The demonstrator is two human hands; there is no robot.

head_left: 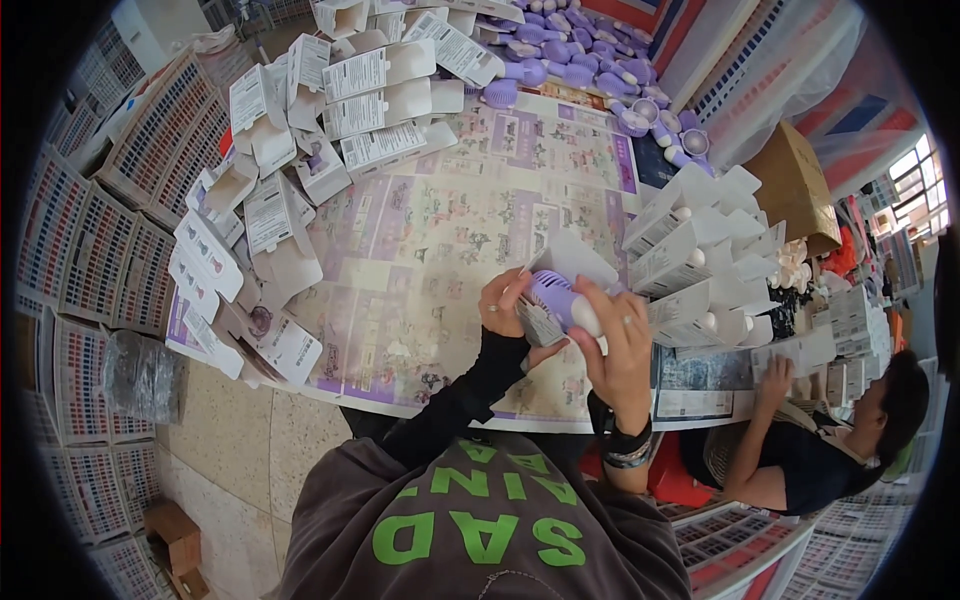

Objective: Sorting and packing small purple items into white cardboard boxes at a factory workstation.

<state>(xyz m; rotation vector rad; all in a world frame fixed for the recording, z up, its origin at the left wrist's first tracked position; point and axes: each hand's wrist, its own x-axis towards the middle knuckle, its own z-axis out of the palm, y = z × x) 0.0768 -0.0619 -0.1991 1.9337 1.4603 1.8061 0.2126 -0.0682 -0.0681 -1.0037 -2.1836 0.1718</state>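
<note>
Near the table's (420, 395) front edge, left hand (503, 303) grips the box (556, 283) while right hand (618, 345) clasps the purple gadget (558, 300), which could jam and crumple the flap.

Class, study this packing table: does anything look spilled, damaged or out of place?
Nothing looks broken or spilled. The open white cartons on the left lie in a loose, crooked heap. Both hands, left hand and right hand, hold a purple device against a carton.

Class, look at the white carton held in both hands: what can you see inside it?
A purple device with a white end sits in the open white carton, gripped by the left hand and right hand. Its lower part is hidden.
</note>
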